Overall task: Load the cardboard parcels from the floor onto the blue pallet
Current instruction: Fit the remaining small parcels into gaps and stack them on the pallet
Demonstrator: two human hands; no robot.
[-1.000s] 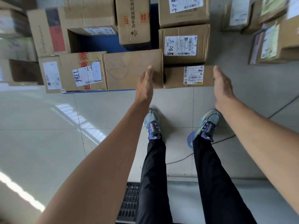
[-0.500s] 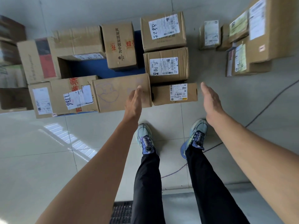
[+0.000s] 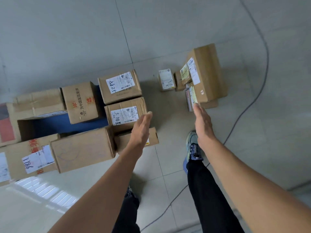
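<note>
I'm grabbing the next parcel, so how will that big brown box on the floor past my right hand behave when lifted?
Probably stiff: the big brown box keeps square edges and flat faces. Likely awkward rather than slippery: it is the largest in its cluster, with plain cardboard faces. The small parcels packed against its labelled side may shift when it moves.

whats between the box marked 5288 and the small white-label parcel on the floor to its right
Only bare grey floor lies between the 5288 box and the small parcel. The head view shows this.
</note>
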